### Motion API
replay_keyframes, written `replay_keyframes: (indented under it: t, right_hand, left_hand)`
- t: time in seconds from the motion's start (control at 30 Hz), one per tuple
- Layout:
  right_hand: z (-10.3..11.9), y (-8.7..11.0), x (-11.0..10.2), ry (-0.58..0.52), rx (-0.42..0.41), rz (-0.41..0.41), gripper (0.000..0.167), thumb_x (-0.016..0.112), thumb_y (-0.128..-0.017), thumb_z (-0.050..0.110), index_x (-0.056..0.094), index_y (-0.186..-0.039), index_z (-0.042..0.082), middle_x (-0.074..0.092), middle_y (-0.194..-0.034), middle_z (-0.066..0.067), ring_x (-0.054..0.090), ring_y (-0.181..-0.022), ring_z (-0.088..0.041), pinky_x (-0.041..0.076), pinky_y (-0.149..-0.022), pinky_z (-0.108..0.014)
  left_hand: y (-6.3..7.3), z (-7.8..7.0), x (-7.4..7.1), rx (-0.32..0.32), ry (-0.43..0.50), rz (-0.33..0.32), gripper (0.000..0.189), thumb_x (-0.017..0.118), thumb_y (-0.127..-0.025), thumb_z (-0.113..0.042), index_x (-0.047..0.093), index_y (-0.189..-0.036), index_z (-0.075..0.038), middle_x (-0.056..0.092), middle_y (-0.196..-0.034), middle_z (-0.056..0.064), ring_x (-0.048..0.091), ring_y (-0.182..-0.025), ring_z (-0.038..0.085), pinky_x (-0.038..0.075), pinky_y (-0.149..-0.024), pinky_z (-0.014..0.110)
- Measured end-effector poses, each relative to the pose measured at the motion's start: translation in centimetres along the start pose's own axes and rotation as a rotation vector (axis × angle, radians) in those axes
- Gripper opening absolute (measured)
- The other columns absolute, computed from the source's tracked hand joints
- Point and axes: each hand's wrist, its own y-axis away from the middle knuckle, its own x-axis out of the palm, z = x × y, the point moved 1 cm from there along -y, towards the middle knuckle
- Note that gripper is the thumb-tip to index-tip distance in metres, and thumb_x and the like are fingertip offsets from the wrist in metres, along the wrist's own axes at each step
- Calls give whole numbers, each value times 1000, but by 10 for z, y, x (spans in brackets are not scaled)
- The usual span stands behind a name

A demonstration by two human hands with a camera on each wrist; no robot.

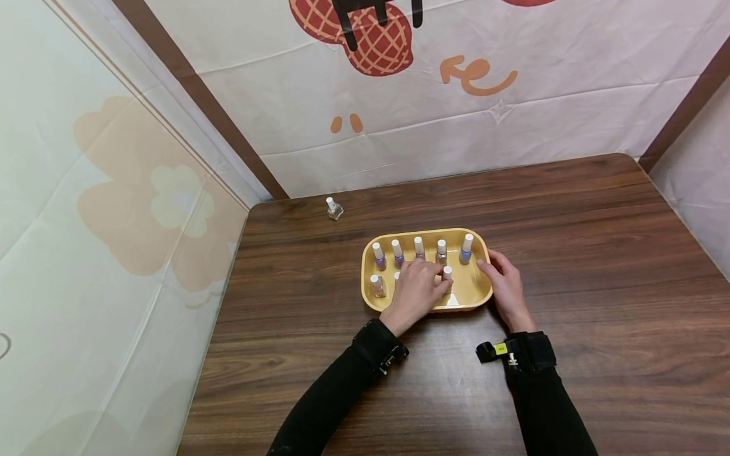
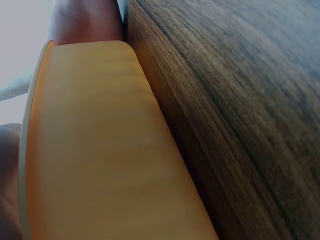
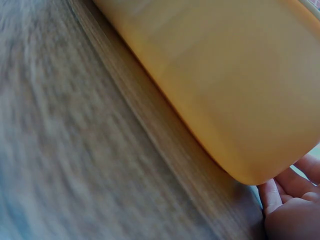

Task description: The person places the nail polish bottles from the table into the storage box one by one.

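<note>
A yellow tray (image 1: 470,297) on the table holds several small white-capped nail polish bottles. My left hand (image 1: 418,288) reaches over the front wall and pinches a nail polish bottle (image 1: 447,273) in the front row between thumb and fingers. With the thumb over the rim, my right hand (image 1: 506,288) grips the tray's right end; its fingers (image 3: 295,182) show at the corner in the right wrist view. Purple bottles (image 1: 379,258) and a blue bottle (image 1: 466,250) stand in the back row. At front left is a pinkish bottle (image 1: 377,286); my left hand partly covers another beside it.
A clear bottle with a white cap (image 1: 334,209) is on the table near its back left edge. The brown wood-grain table (image 1: 570,253) meets printed fabric walls (image 1: 399,139) behind and at the left.
</note>
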Motion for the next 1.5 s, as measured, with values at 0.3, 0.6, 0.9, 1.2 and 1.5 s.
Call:
replay_keyframes:
  t: [0.3,0.6,0.9,1.2,1.5]
  right_hand:
    - [2,1,1,8,8,7,47,56,-98,22,48,-139,1,50,-137,-16,52,-103,0,44,-85,-7]
    - [0,-1,0,24,11,1,48,56,-98,24,48,-139,1,50,-138,-15,51,-106,-2,45,-84,-7]
    - [-1,-1,0,31,10,-7,46,57,-97,24,50,-138,2,51,-136,-14,52,-105,-3,45,-83,-7]
    - [-1,-1,0,30,9,-4,48,56,-97,25,49,-138,1,51,-136,-15,52,-104,-1,45,-83,-7]
    - [-1,-1,1,23,16,-8,48,57,-97,25,49,-138,1,50,-137,-15,53,-103,-1,46,-82,-7]
  left_hand:
    - [1,0,-2,-10,-18,-13,16,67,-87,-30,66,-74,-21,68,-73,-9,60,-81,12,45,-86,37]
    - [1,0,-2,-17,-13,-16,16,68,-86,-30,65,-73,-21,68,-73,-9,61,-84,13,40,-94,41]
    - [3,2,-4,-8,-12,-12,14,69,-85,-33,69,-79,-20,68,-74,-8,62,-85,13,39,-95,40]
    - [6,4,-12,3,14,-16,28,69,-84,-41,74,-92,-14,74,-90,-2,63,-93,15,37,-96,40]
    - [6,9,-34,-31,71,-7,50,72,-79,-56,73,-104,-13,73,-103,0,61,-104,17,34,-98,42]
